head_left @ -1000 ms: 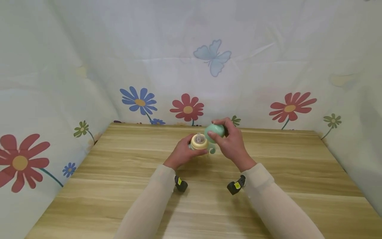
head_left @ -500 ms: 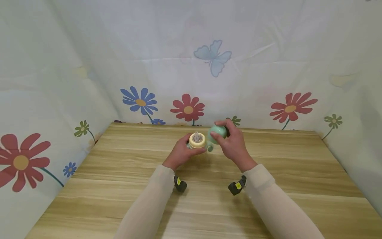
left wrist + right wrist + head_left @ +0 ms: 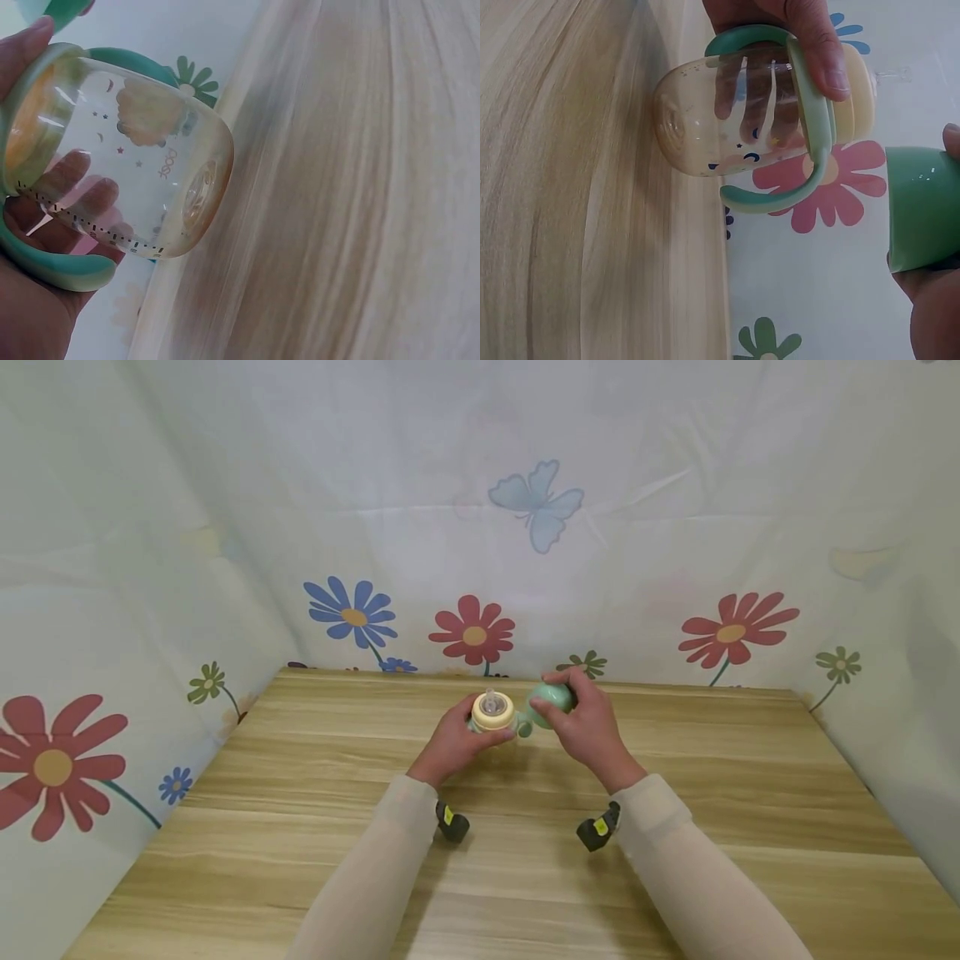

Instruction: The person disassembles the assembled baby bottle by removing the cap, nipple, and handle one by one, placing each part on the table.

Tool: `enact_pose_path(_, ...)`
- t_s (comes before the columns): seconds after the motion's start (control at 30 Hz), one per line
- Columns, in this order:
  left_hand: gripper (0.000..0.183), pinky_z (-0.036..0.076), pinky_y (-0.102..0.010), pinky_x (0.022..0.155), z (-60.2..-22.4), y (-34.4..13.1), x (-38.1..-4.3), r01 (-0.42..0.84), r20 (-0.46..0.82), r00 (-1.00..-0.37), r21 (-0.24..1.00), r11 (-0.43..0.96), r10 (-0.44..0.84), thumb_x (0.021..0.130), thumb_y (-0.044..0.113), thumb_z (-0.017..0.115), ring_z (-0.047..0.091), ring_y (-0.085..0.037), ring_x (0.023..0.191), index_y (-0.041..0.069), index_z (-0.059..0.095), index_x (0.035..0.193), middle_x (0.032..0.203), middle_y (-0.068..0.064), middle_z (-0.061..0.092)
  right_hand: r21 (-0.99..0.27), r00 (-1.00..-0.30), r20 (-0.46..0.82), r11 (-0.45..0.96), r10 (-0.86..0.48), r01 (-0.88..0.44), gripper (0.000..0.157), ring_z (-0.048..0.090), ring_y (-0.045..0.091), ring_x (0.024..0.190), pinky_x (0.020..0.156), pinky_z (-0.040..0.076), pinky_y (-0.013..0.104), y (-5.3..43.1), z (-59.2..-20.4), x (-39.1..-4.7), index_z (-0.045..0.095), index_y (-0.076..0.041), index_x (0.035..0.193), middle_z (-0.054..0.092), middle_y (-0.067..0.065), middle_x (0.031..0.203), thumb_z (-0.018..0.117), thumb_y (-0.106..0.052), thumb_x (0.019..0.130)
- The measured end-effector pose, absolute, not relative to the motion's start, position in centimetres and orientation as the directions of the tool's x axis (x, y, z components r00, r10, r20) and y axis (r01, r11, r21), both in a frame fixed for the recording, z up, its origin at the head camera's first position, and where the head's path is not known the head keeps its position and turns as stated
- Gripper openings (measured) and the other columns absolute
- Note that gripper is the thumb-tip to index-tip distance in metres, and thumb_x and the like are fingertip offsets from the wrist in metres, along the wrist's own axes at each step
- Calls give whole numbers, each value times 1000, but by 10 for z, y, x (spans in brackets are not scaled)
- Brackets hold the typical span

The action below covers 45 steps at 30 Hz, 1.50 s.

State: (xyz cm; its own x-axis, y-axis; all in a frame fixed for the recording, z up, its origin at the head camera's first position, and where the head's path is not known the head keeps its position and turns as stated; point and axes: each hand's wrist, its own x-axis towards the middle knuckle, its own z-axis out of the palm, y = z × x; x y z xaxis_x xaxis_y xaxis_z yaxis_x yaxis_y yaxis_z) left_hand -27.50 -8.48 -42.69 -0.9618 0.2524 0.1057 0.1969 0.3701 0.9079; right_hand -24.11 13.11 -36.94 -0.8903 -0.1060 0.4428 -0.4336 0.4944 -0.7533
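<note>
Pale wooden table (image 3: 517, 885) fills the near part of the scene, and over it come two light sleeves, the left (image 3: 367, 868) and the right (image 3: 705, 868), with a small black device at each wrist. Beyond them, near the far edge of the table, the left hand (image 3: 456, 743) is closed around a clear baby bottle (image 3: 694, 120), its thumb on the near side and its fingers behind the body. The bottle is about upright, with yellow collar (image 3: 864, 94) and transparent spout (image 3: 895, 74) uncovered; whether its base touches the table, I cannot tell. Just to its right, the right hand (image 3: 592, 727) grasps a green cap (image 3: 553, 700) between thumb and fingers, apart from the spout. I judge that the step in hand is the handling of cap and bottle separately; the next move seems to call for a steady left grip, and for the cap's rim to stay clear of the soft spout. Farthest stands a white cloth (image 3: 420, 460) with printed flowers and one blue butterfly (image 3: 537, 506).
</note>
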Motion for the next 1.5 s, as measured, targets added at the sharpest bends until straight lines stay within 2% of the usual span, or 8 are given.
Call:
enact_pose_path(0.43,74,41,-46,108,-428,-88,-275,192,103,-964,908,373,246,71,50,82,55,-17,118,28,51,134,127,7,59,-762,-919,380,528,-105,-375,35,63,25,100,83,56,42,135,-378,-247,55,-10,114,63,8,127,72,-26,88)
enact_pose_path(0.87,73,39,-46,109,-428,-90,-275,197,105,-965,896,399,240,72,48,82,55,-17,117,26,51,134,127,5,60,-757,-948,310,583,-76,-295,42,63,27,95,79,56,40,136,-383,-254,58,-9,115,63,13,119,74,-33,85)
enact_pose_path(1.5,73,39,-46,109,-431,-89,-276,205,109,-963,891,405,247,72,49,82,55,-18,119,26,51,134,127,6,60,-743,-938,342,594,-62,-310,37,62,27,97,80,55,41,139,-390,-264,64,-8,108,65,13,114,79,-29,81)
